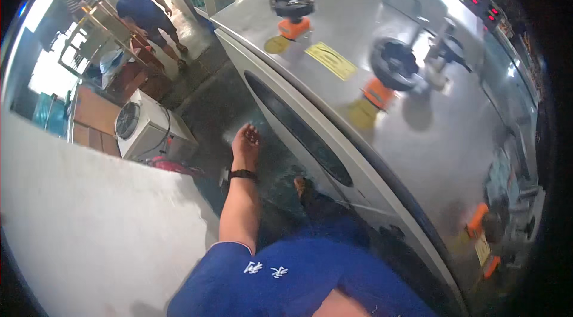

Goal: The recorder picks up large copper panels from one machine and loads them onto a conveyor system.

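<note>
The left hand, loosely curled, is held above the dark floor, to the left of a large metal-topped machine. Black handwheels are mounted over orange parts on its top, near yellow labels. At near left, a white wall is seen; beyond it, a fan unit is placed. A co-worker is seen at far left.

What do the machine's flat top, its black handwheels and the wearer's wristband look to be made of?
Machine top: bare metal, likely stainless steel, judging by its silver-grey colour and soft reflections.
Black handwheels: probably moulded plastic, though painted metal is possible; they show slight sheen, but blur hides texture.
Wristband: dark and matte-looking, perhaps rubber or fabric; too small to tell.
</note>
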The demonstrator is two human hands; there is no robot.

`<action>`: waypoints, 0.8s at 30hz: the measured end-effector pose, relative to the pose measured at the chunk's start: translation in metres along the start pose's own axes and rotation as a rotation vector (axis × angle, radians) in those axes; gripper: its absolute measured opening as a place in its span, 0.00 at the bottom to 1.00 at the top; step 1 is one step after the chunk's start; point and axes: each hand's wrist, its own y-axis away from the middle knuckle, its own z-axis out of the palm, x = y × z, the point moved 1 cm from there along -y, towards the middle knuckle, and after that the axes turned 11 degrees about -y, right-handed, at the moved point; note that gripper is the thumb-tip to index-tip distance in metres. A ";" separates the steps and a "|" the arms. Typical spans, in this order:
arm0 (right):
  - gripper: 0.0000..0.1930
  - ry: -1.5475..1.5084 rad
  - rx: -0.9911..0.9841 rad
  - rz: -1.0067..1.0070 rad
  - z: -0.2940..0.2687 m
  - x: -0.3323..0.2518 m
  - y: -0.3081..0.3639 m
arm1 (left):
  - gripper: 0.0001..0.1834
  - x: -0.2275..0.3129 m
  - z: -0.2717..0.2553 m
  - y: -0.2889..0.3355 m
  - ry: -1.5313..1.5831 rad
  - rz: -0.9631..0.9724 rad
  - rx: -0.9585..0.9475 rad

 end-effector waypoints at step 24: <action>0.14 -0.234 0.150 0.058 0.000 -0.669 -0.480 | 0.09 0.526 0.076 -0.647 -0.360 0.086 -0.173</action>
